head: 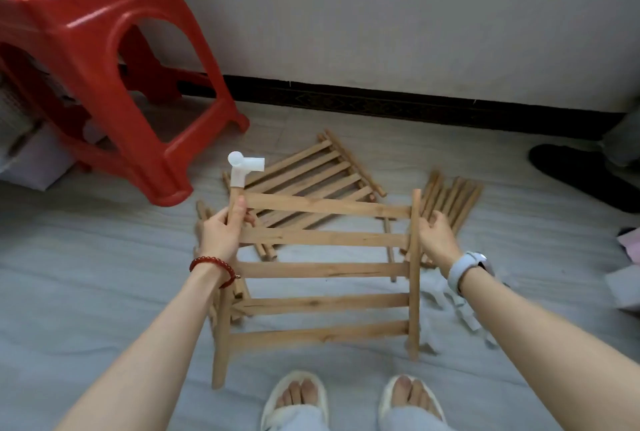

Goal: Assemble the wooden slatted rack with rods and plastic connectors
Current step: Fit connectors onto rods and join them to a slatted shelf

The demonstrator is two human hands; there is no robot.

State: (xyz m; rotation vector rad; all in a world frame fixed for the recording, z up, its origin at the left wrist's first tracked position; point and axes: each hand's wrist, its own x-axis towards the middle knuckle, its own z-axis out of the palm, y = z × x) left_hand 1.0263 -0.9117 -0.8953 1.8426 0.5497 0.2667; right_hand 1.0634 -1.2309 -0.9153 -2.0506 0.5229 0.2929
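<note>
Holding a slatted panel (325, 271) up off the floor (86, 274), the person has it tilted in front of their knees, its five flat slats running across between two side rods. The left hand (223, 229) grips the left rod near its top, fingers and thumb curled round the wood just below a white plastic connector (242, 167) that is already pushed onto that rod's upper end. The right hand (437, 233) is at the right rod near its top, fingers curled against it; it seems to grasp the rod, though the grip is partly hidden behind the wood. The top of the right rod is bare, with no connector on it. On the floor behind lies a second slatted panel (311, 174), and to its right a bundle of loose rods (450, 202); a few more rods poke out beside the left hand. More white plastic pieces (460, 309) lie scattered on the floor under the right forearm, likely the remaining connectors. A red plastic stool (104, 60) stands at the left. The step in hand appears to be fitting corner connectors to this panel, with one of four ends done. The next move probably calls for freeing the right hand, picking up a connector from the scattered pieces, and pressing it squarely onto the bare right rod end while the left hand steadies the panel.
</note>
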